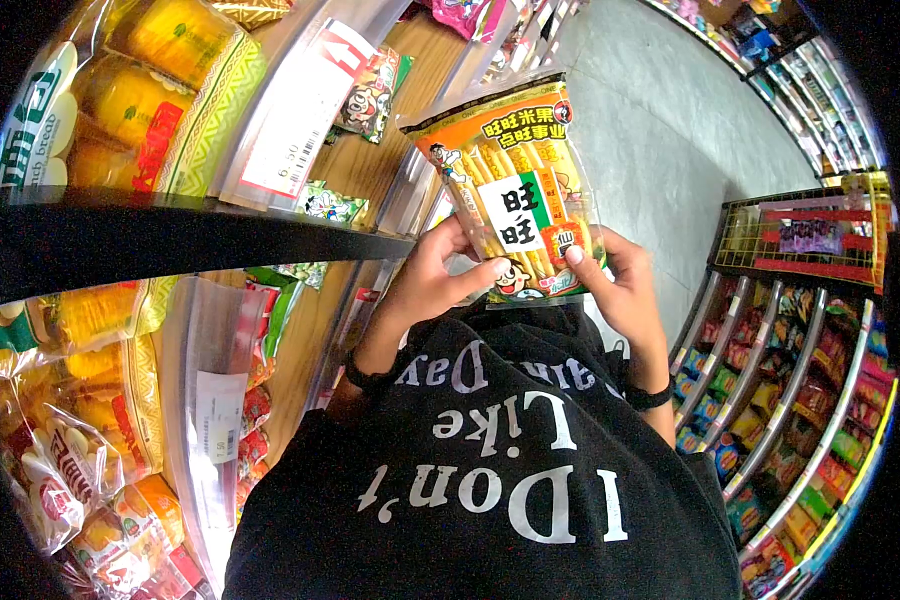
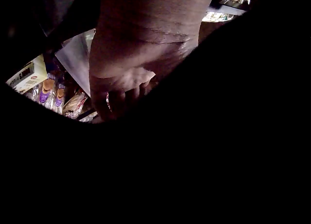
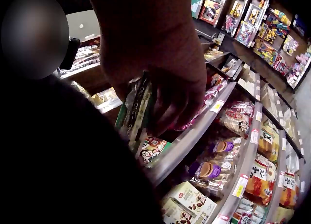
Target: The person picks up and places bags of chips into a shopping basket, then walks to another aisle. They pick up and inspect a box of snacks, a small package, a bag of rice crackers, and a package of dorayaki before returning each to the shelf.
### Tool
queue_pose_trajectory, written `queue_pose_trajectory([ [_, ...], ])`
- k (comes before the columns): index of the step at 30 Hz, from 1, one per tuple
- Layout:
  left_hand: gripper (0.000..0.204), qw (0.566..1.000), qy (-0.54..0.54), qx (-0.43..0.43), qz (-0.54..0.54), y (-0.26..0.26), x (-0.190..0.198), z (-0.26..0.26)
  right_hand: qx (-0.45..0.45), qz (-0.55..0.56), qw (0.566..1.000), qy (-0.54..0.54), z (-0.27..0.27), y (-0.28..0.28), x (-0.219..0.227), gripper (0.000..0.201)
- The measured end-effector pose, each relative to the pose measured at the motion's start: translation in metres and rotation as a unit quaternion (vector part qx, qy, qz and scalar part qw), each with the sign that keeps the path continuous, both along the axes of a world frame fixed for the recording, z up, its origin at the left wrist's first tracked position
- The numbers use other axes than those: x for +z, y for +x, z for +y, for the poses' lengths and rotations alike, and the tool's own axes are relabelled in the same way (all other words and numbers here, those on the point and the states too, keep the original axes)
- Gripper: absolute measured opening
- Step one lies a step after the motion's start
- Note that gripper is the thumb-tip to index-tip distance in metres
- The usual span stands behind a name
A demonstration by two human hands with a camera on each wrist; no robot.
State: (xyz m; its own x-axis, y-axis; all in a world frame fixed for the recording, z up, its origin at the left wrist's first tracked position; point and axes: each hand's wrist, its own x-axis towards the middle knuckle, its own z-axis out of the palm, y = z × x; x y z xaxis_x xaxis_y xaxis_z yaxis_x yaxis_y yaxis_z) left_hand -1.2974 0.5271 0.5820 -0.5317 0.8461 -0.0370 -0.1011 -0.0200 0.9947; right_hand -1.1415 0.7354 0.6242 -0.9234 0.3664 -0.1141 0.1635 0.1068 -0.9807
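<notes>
Held in front of the black shirt is a clear and orange bag of rice crackers [image 1: 515, 190], its printed front facing up toward the head camera. My left hand [image 1: 440, 268] grips its lower left edge, thumb lying over the front. On the lower right side my right hand [image 1: 625, 285] pinches it, thumb pressed on the front and fingers behind. In the right wrist view the bag [image 3: 137, 105] shows edge-on under the right hand [image 3: 167, 88]. The left wrist view is mostly dark, with the left hand [image 2: 129, 73] partly hidden.
Shelves at left carry packaged bread [image 1: 135, 110], a price label [image 1: 295, 130] and small snack packets [image 1: 373, 95]. A dark shelf divider [image 1: 190, 240] juts toward the left hand. Grey floor [image 1: 640, 130] runs ahead, and racks of snacks [image 1: 780, 390] line the right.
</notes>
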Motion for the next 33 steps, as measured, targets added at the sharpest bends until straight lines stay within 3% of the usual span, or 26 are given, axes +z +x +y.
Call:
queue_pose_trajectory([
  [10,0.042,1.000,0.025,0.006,0.009,0.001,0.004,-0.006,0.028,-0.004,0.999,-0.033,-0.003,0.000,-0.008,0.033],
  [12,0.041,1.000,0.019,0.002,0.021,0.001,0.003,-0.009,0.031,-0.014,0.995,-0.097,-0.007,-0.001,-0.003,0.035],
  [33,0.029,0.999,0.011,0.002,0.044,0.002,-0.003,-0.013,0.040,0.013,0.996,-0.074,-0.006,0.004,-0.011,0.042],
])
